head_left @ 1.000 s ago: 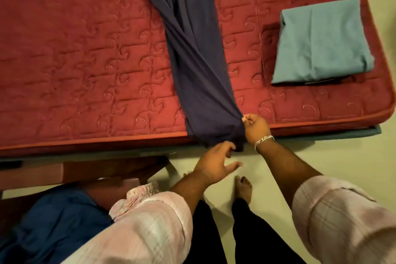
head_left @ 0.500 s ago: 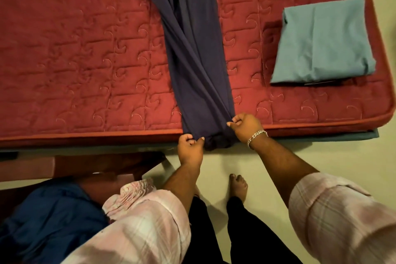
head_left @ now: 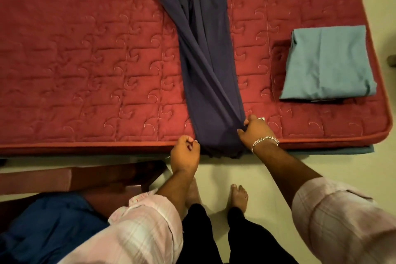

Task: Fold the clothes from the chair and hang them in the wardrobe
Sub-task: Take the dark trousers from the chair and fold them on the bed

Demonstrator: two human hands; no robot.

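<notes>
Navy garment in both hands' grip

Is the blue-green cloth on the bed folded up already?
Yes, folded. The blue-green cloth lies as a neat rectangle with layered edges on the bed.

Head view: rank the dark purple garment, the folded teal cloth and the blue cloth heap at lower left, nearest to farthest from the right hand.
1. Dark purple garment, laid down the middle of the red quilted mattress; the right hand grips its near end.
2. Folded teal cloth, on the mattress's right part, beyond the hand.
3. Blue cloth heap, far across at lower left, beside the left sleeve.
</notes>
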